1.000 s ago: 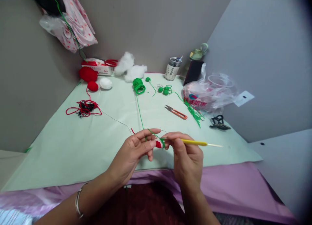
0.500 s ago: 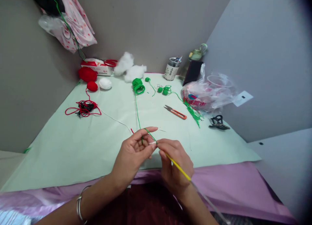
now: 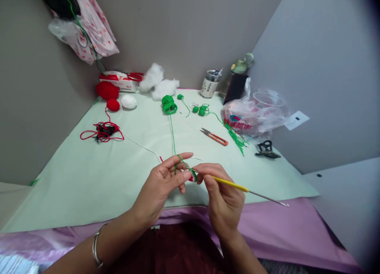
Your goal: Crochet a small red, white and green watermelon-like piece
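Between the thumb and fingers of my left hand (image 3: 166,181) is a small crocheted piece (image 3: 192,176) in red, white and green. Green yarn (image 3: 172,135) runs over my raised left index finger and back to a green yarn ball (image 3: 169,105). My right hand (image 3: 224,195) grips a crochet hook (image 3: 230,183) by its yellow handle. One tip of the hook meets the piece at my left fingertips, while its bare metal end points to the lower right. A white strand (image 3: 141,146) leads from the white ball (image 3: 128,101) toward my left hand.
Red yarn balls (image 3: 107,91) and a red-black tangle (image 3: 103,132) lie left. White stuffing (image 3: 164,88) and a pen can (image 3: 209,84) stand at the back. Orange snips (image 3: 214,136), a plastic bag (image 3: 252,113) and a black hair clip (image 3: 267,150) are right.
My right hand has shifted slightly right and turned, swinging the hook to a flatter angle. The crocheted piece now shows more of its red and green. The green yarn has moved slightly right.
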A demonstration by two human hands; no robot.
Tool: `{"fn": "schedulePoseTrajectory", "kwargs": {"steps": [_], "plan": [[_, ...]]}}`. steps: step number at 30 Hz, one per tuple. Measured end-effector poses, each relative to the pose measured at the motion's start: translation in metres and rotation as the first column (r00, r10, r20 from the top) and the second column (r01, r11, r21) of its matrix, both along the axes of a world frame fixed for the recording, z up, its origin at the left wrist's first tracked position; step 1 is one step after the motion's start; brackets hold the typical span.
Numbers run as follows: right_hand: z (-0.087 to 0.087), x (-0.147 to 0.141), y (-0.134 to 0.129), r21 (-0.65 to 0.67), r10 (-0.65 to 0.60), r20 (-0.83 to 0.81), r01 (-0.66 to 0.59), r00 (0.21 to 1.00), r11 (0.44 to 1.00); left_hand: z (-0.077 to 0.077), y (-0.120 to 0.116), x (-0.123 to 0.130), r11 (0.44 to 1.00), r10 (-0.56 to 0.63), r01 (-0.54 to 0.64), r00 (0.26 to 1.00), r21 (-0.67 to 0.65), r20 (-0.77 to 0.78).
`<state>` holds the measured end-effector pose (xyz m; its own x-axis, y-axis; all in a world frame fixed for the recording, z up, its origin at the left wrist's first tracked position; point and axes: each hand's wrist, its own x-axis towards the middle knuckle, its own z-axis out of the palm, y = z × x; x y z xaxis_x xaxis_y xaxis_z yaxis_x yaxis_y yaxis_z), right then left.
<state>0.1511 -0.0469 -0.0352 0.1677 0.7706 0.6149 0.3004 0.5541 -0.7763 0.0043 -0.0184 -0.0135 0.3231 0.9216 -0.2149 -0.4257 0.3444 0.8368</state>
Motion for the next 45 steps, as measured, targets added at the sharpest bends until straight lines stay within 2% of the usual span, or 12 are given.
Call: {"fn": "schedulePoseTrajectory", "kwargs": {"steps": [5,9,12,16,23,26,28,31,34,37,41,45], "plan": [[-0.013,0.003,-0.005,0.277,-0.21,0.369,0.108,0.905,0.955,-0.005,0.002,0.002,0.991,-0.045,0.056,0.994,-0.118,0.095],[-0.007,0.007,-0.003,0.066,-0.107,0.074,0.103,0.991,0.993,-0.006,0.009,-0.003,0.975,-0.063,0.102,0.979,-0.2,0.194],[0.0,0.005,0.001,-0.054,-0.007,-0.157,-0.001,0.988,0.999,-0.005,0.008,-0.003,0.989,-0.032,0.054,0.987,-0.138,0.157],[-0.002,0.002,0.003,-0.091,0.059,-0.197,-0.079,0.979,0.993,-0.005,0.003,-0.001,0.999,-0.052,0.052,0.998,-0.002,0.037],[-0.004,0.011,0.003,-0.16,0.122,-0.414,-0.204,0.902,0.966,-0.005,0.004,-0.004,0.997,-0.075,0.076,0.996,0.026,-0.047],[0.0,0.01,-0.001,-0.132,0.053,-0.221,-0.084,0.974,0.988,-0.006,0.003,-0.005,0.996,-0.057,0.063,0.994,0.061,-0.09],[-0.001,0.008,-0.003,-0.016,0.003,0.006,-0.003,1.0,1.0,-0.006,0.002,-0.004,0.994,-0.022,0.034,0.993,0.104,-0.115],[-0.007,0.005,-0.005,0.216,-0.095,0.313,0.027,0.945,0.976,-0.007,0.001,-0.001,0.991,0.03,-0.014,0.992,0.129,-0.121],[-0.012,0.005,-0.005,0.268,-0.196,0.427,0.083,0.883,0.96,-0.006,0.002,0.0,0.999,-0.036,0.037,0.999,0.009,-0.026],[-0.009,0.007,-0.005,0.124,-0.131,0.221,0.105,0.966,0.987,-0.005,0.006,-0.004,0.984,-0.102,0.116,0.989,-0.138,0.104],[-0.001,0.007,-0.001,-0.059,0.002,-0.201,-0.015,0.98,0.998,-0.004,0.008,-0.006,0.984,-0.111,0.128,0.984,-0.121,0.139],[0.002,0.003,0.003,-0.075,0.027,-0.166,-0.039,0.986,0.996,-0.004,0.005,-0.002,0.991,-0.124,0.128,0.989,-0.047,0.075]]}}
